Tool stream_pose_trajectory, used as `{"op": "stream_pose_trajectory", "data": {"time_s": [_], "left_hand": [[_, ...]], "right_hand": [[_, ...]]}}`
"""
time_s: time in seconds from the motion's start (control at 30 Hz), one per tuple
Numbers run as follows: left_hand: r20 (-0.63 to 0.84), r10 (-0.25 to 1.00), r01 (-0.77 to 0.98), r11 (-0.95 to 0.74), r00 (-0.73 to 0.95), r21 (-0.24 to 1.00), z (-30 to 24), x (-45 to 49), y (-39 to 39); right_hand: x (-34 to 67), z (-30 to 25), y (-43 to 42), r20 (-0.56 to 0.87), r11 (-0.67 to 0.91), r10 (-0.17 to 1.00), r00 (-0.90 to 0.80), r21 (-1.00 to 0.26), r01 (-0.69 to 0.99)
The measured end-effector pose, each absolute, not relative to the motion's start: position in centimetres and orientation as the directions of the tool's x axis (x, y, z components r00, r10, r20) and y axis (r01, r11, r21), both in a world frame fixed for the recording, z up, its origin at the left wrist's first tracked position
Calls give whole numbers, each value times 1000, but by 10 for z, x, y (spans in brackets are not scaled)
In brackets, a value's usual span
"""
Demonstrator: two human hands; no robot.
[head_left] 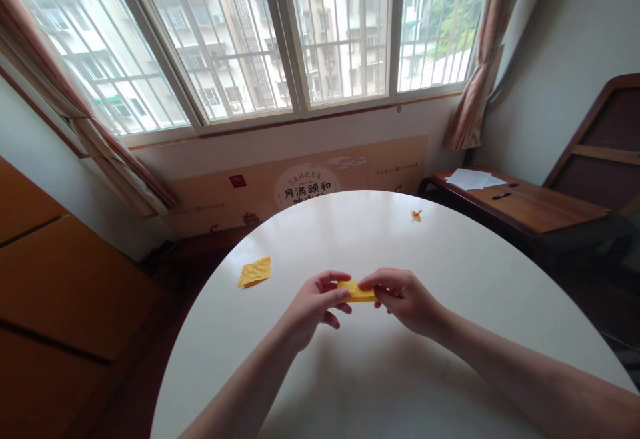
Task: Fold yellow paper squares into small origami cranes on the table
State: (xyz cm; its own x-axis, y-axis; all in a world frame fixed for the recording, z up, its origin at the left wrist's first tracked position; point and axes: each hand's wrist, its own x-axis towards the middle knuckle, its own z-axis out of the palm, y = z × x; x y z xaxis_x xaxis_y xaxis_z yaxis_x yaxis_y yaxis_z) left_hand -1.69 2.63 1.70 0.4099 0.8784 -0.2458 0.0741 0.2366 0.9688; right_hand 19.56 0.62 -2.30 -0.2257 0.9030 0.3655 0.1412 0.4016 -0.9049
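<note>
Between my two hands is a small strip of folded yellow paper (358, 292), held above the white table. My left hand (320, 302) pinches its left end between thumb and index finger, with the other fingers spread below. At the right end, my right hand (403, 295) grips the paper, its thumb and index finger on the near face and top edge. Part of the paper is hidden behind the right fingers. A flat, creased piece of yellow paper (255, 272) lies on the table to the left of my hands.
The round white table (320, 245) fills the middle. Near its far right edge stands a small orange folded-paper figure (416, 215). Beyond the table are a barred window (345, 32) and a printed board (215, 192). On the right, white sheets (470, 179) lie on a wooden desk (555, 205).
</note>
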Motion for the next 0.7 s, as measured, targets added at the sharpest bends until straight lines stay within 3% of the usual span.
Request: {"op": "stream_pose_trajectory", "data": {"time_s": [0.37,0.53,0.7], "left_hand": [[-181,941,67,168,286,983,19,-14,26],[-345,889,-130,396,300,909,18,-16,27],[-485,779,-172,582,397,795,17,-14,25]], "right_hand": [[189,-23,11,141,133,972,-189,-990,-54],[192,-27,12,215,223,953,-214,-975,13],[193,-25,9,351,374,906,-238,-925,59]]}}
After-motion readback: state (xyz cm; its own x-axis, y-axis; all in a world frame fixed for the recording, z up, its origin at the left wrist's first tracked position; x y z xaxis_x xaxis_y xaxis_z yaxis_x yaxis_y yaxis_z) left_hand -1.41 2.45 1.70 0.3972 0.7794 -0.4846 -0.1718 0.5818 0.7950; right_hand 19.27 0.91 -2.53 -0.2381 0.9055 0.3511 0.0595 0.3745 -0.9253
